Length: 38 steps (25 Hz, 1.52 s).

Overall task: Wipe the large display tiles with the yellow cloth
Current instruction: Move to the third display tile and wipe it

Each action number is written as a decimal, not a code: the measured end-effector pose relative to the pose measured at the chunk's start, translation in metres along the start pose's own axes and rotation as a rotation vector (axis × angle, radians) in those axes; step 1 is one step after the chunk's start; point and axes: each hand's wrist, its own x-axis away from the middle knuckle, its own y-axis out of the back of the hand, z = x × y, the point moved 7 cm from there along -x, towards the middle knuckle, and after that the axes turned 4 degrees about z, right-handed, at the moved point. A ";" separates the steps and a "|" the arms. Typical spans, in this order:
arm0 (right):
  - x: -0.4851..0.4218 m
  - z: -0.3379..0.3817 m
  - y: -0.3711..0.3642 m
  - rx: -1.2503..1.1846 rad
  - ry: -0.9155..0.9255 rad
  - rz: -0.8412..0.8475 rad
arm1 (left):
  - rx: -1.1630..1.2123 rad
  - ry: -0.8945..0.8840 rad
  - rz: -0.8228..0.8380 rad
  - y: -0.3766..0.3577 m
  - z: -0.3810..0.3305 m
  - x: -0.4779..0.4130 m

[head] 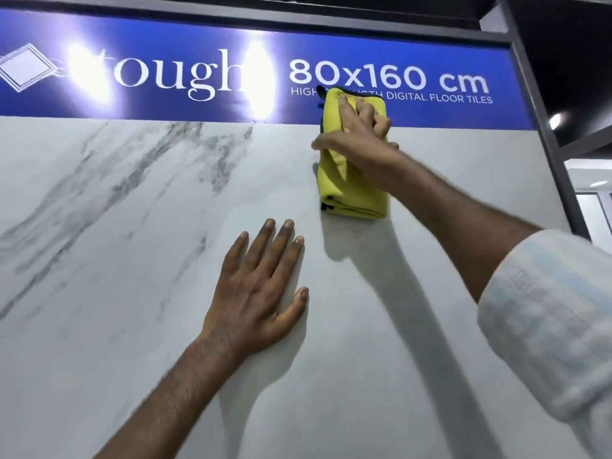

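A large white display tile (132, 293) with grey marble veins fills most of the view, standing upright in front of me. My right hand (359, 137) grips a folded yellow cloth (356, 193) and holds it against the tile's top edge, where the cloth overlaps the blue sign. Lower down, my left hand (261, 293) lies flat on the tile with its fingers straight and spread. The cloth's upper part is partly hidden by my fingers.
A blue sign (430, 61) reading "80x160 cm" runs along the top of the tile. A dark metal frame post (536, 111) borders the display on the right. Bright light glare sits on the sign at left.
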 end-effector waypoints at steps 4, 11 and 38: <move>-0.001 0.010 -0.002 0.399 0.225 -0.017 | 0.011 0.005 0.005 0.001 0.001 0.000; 0.003 0.016 -0.023 0.591 0.224 -0.267 | 0.015 0.011 0.010 -0.001 0.001 0.000; 0.218 -0.023 -0.116 0.583 0.303 -0.303 | 0.065 -0.072 0.164 0.015 -0.005 0.162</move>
